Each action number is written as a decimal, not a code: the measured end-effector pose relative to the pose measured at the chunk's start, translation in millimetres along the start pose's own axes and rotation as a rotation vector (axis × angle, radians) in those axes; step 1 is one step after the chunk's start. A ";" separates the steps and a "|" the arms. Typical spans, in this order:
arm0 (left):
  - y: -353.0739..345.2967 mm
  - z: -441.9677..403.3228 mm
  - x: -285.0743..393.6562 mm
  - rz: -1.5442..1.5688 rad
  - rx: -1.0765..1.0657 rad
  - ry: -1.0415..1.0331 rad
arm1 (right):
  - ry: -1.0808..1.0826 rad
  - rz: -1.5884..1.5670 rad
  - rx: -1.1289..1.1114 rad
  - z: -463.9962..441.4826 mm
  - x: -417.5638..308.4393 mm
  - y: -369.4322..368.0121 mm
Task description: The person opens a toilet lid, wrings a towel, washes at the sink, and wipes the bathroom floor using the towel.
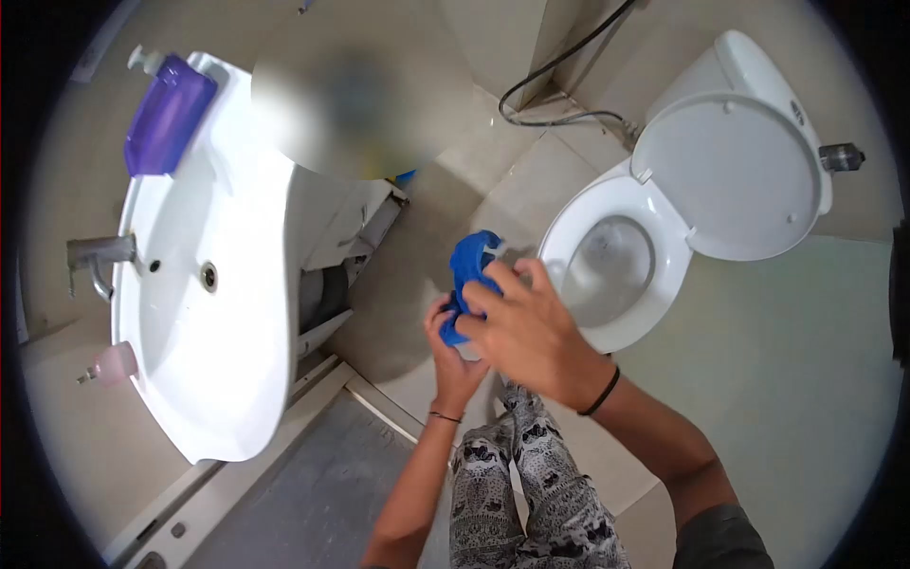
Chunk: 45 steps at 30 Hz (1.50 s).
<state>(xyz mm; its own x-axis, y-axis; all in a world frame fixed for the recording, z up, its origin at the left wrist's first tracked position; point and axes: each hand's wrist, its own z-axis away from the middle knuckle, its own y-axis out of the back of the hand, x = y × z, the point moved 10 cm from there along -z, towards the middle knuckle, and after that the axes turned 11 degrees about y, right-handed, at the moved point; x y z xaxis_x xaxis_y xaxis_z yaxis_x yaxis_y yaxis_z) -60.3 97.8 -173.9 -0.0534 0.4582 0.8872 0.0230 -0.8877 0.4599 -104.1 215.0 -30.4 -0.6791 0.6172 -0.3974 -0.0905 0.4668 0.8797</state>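
Note:
A crumpled blue cloth-like thing (470, 263) is held up between my two hands, beside the toilet bowl. Whether it is fabric or thin plastic I cannot tell. Something pale shows at its upper right edge. My left hand (457, 368) grips it from below, the fingers curled round its lower end. From the right, my right hand (531, 332) reaches over it with bent fingers closed on its middle, hiding part of it.
A white toilet (561, 242) stands close on the right, lid raised. The white sink (237, 379) is at left, with a purple bottle (171, 119), a tap (100, 251) and a pink dispenser (116, 362). A black hose (559, 119) lies behind; a blurred patch hides part of the background.

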 end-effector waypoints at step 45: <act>-95.9 -266.4 -19.4 -0.100 -0.582 0.219 | -0.670 0.128 0.349 -59.6 231.6 231.3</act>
<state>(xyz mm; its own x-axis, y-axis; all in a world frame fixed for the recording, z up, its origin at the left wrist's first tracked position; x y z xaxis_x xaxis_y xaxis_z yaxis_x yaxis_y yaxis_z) -327.4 162.1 -245.0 -0.2317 0.5751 0.7846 -0.5365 -0.7483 0.3901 -325.7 428.2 96.6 -0.0718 0.8803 -0.4689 0.2701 0.4697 0.8405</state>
